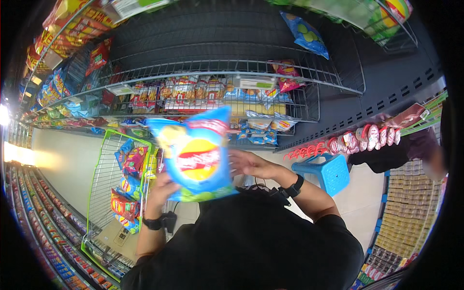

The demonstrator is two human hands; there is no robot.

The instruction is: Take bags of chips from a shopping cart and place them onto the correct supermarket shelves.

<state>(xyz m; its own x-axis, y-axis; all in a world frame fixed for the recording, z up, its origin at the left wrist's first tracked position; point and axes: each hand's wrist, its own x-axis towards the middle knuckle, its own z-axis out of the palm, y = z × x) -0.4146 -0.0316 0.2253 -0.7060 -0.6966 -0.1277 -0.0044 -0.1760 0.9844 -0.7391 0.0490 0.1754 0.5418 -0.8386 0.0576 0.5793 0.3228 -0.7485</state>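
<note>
A blue Lay's potato chip bag (198, 157) is held up in front of my chest, slightly blurred, its printed front facing the camera. My left hand (161, 190) grips its lower left edge, with some fingers hidden behind it. At the bag's right edge is my right hand (253, 165), its fingertips against the side and partly covered. Just left of my left hand stands a green-rimmed wire shopping cart (150, 145) with several chip bags (125, 206) inside. Ahead, a wire shelf basket (217, 74) holds a pink chip bag (288, 76) at its right end.
A blue chip bag (305, 34) leans at the upper shelf's right side. Packed snacks (185, 90) fill the lower rack. To my right are a blue plastic stool (331, 174), hanging packets (373, 137) and another person in dark clothes (380, 157). A cardboard box (116, 233) lies at the cart's near end.
</note>
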